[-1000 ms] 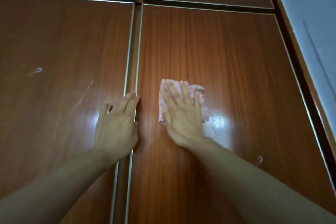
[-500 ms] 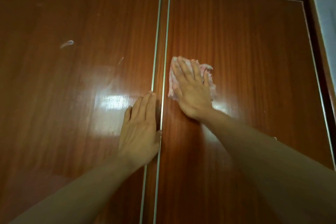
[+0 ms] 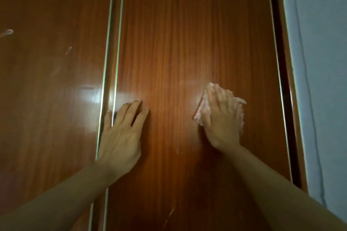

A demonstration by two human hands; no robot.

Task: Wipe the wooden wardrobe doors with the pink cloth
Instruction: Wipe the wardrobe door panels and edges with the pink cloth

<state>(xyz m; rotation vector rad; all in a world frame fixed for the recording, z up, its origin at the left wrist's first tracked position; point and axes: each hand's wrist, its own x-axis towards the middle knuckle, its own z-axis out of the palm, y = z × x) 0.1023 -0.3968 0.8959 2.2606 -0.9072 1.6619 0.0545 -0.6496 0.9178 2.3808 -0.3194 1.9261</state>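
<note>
Far left you've got the left wardrobe door [image 3: 52, 80], glossy brown wood with a couple of pale smudges and a bright patch of glare near its inner edge. Next comes the vertical seam [image 3: 110, 62] with its thin light trim strips. Your left hand [image 3: 122, 137] sits right there — flat on the wood, fingers straight and relaxed, grasping nothing, with the thumb side lying over the seam and the rest of the hand on the right wardrobe door [image 3: 178, 43]. Further right on that same door, your right hand [image 3: 223, 118] is spread flat over the pink cloth [image 3: 201, 110], pressing it against the wood rather than clutching it; the cloth pokes out beyond the fingertips and along both sides of the hand. It's a bit blurred, so the fold of the cloth is hard to read. The two hands are well apart. Past the door's dark frame edge [image 3: 283, 99] there's a pale blue wall [image 3: 323, 62].
</note>
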